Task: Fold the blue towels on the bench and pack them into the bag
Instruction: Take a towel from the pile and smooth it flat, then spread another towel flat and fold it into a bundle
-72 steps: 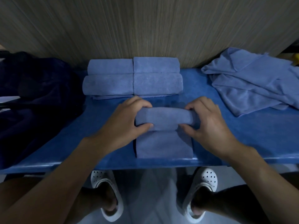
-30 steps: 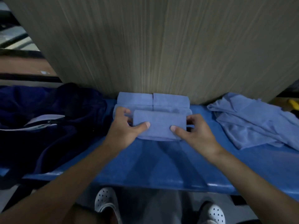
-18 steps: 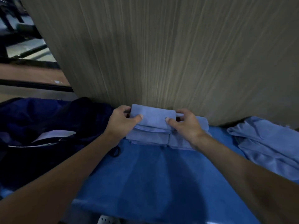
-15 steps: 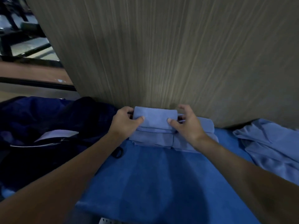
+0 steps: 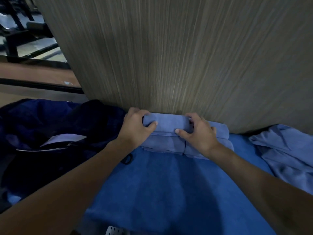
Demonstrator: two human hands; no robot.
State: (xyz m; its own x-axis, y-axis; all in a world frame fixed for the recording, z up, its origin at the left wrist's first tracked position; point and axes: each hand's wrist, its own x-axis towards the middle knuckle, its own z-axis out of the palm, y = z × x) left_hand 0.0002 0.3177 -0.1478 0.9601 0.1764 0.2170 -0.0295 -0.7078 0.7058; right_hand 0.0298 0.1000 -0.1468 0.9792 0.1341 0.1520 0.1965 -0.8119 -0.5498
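Observation:
A rolled blue towel (image 5: 166, 123) rests on top of the stack of folded blue towels (image 5: 165, 143) at the back of the blue bench (image 5: 169, 184), against the wooden wall. My left hand (image 5: 136, 128) grips the roll's left end. At its right end my right hand (image 5: 198, 133) holds it, thumb on the front. A dark navy bag (image 5: 50, 133) lies open on the left, touching the stack. Loose unfolded blue towels (image 5: 284, 150) lie in a heap at the right.
The wooden panel wall (image 5: 169, 56) rises directly behind the stack. A black cord loop (image 5: 127, 159) from the bag lies on the bench. A white perforated shoe (image 5: 115, 231) shows below the bench's front edge. Bare bench surface lies between the stack and me.
Both hands carried the rolled towel from the bench's front to the back and set it on top of the folded stack. In the last half second they barely moved.

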